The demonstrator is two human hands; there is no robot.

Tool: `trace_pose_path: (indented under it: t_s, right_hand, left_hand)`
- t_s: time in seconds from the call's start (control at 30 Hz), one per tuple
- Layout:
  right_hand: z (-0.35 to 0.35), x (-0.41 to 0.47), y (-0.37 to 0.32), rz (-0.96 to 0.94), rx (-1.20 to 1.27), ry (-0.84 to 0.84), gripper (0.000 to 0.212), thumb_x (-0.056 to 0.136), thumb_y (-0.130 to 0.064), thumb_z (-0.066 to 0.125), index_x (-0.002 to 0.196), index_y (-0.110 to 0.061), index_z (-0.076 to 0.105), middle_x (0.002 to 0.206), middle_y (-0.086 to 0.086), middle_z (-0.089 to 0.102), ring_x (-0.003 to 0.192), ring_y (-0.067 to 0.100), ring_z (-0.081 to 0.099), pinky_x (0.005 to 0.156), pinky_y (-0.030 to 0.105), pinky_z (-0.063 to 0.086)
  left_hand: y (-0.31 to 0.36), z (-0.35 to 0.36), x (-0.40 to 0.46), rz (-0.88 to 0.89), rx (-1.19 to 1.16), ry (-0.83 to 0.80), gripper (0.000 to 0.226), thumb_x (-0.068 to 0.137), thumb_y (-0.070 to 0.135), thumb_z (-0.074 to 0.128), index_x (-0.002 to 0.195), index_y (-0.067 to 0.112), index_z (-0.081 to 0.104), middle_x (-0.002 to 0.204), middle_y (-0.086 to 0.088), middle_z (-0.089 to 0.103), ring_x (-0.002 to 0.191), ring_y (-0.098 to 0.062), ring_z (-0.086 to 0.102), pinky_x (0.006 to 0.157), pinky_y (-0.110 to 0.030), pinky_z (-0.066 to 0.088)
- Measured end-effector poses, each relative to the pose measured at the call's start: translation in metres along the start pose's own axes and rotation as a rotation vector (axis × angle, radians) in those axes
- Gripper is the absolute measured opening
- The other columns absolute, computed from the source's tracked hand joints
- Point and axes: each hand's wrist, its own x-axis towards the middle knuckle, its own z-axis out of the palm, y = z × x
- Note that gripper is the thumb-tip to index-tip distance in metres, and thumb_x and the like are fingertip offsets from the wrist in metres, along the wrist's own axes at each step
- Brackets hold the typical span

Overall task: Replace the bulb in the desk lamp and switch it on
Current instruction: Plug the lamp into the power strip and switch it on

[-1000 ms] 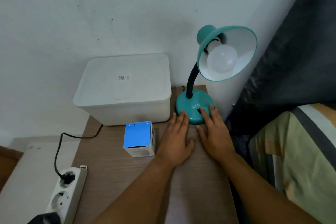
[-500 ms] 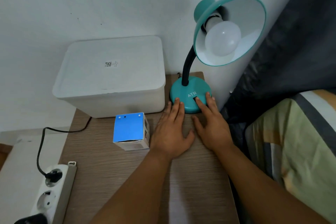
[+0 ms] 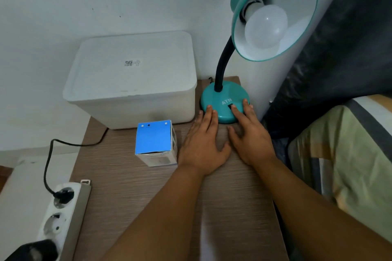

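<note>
A teal desk lamp stands at the back right of the wooden table (image 3: 131, 188). Its round base (image 3: 222, 95) carries a black switch (image 3: 230, 106), and a black neck rises to the shade (image 3: 305, 27). A white bulb (image 3: 266, 26), unlit, sits in the shade. My left hand (image 3: 203, 146) lies flat on the table, fingertips touching the base's front left edge. My right hand (image 3: 248, 137) rests beside it, its index fingertip on the switch. A blue-topped bulb box (image 3: 156, 144) stands just left of my left hand.
A white lidded plastic bin (image 3: 131, 78) fills the back left of the table. A white power strip (image 3: 61, 214) lies at the table's left edge with a black plug and cord (image 3: 47, 165) in it. Bedding (image 3: 343, 154) and a dark curtain (image 3: 350, 48) close off the right.
The view has tilted, so the lamp and bin sit higher and closer in the frame. Both hands stay at the lamp base, the right index finger still on the switch. The bulb stays unlit.
</note>
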Motion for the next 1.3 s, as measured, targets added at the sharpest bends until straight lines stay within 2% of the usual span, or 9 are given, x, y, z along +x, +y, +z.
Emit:
trace_pose_path:
  t_s: [0.1,0.17,0.3,0.5,0.63,0.83,1.3]
  right_hand:
    - [0.0,0.0,0.0,0.058,0.06,0.028,0.062,0.091,-0.031,0.058,0.148,-0.04,0.036,0.164,-0.009,0.014,0.147,0.011,0.025,0.112,0.035,0.035]
    - [0.0,0.0,-0.002,0.093,0.091,0.039,0.062,0.09,-0.033,0.056,0.146,-0.047,0.035,0.163,-0.015,0.017,0.142,0.009,0.034,0.108,0.034,0.041]
    - [0.0,0.001,-0.002,0.078,0.072,0.055,0.061,0.089,-0.034,0.057,0.147,-0.042,0.037,0.16,-0.009,0.027,0.14,0.016,0.038,0.104,0.038,0.045]
    - [0.002,0.002,-0.001,0.075,0.077,0.043,0.059,0.088,-0.034,0.057,0.145,-0.039,0.04,0.158,-0.007,0.031,0.142,0.014,0.034,0.108,0.041,0.041]
    - [0.001,0.002,0.0,0.081,0.076,0.026,0.061,0.089,-0.037,0.056,0.146,-0.042,0.036,0.161,-0.008,0.026,0.145,0.013,0.027,0.111,0.041,0.039]
    - [-0.001,0.001,-0.001,0.067,0.081,0.022,0.063,0.089,-0.036,0.057,0.146,-0.043,0.033,0.162,-0.009,0.022,0.145,0.014,0.028,0.11,0.04,0.038]
    - [-0.002,0.002,0.0,0.06,0.082,0.027,0.064,0.087,-0.033,0.059,0.146,-0.041,0.036,0.16,-0.007,0.026,0.145,0.014,0.027,0.111,0.039,0.037]
  left_hand:
    - [0.006,-0.005,-0.003,-0.017,-0.011,0.028,0.089,0.093,0.054,0.047,0.163,0.015,0.008,0.171,0.001,-0.003,0.158,-0.016,-0.002,0.127,-0.032,0.005]
    - [0.01,-0.007,-0.004,-0.042,-0.01,0.047,0.085,0.095,0.052,0.047,0.163,0.017,0.009,0.171,0.003,-0.003,0.157,-0.015,-0.003,0.121,-0.027,-0.005]
    - [0.013,-0.011,-0.003,-0.037,0.015,0.053,0.084,0.096,0.051,0.046,0.162,0.016,0.008,0.171,0.001,-0.001,0.157,-0.016,-0.002,0.114,-0.021,-0.005]
    - [0.013,-0.012,-0.003,-0.035,0.003,0.037,0.085,0.096,0.051,0.046,0.162,0.016,0.006,0.171,0.0,-0.003,0.157,-0.015,-0.004,0.115,-0.021,-0.009]
    - [0.013,-0.013,-0.004,-0.036,-0.029,0.036,0.085,0.096,0.05,0.047,0.162,0.017,0.006,0.171,0.003,-0.004,0.157,-0.014,-0.004,0.115,-0.02,-0.008]
    - [0.014,-0.015,-0.005,-0.033,-0.042,0.053,0.085,0.096,0.05,0.048,0.162,0.016,0.006,0.171,0.001,-0.002,0.157,-0.015,-0.002,0.114,-0.02,-0.009]
    - [0.013,-0.011,-0.003,-0.029,-0.046,0.056,0.086,0.095,0.053,0.046,0.162,0.018,0.006,0.171,0.002,-0.002,0.157,-0.014,-0.001,0.115,-0.02,-0.008]
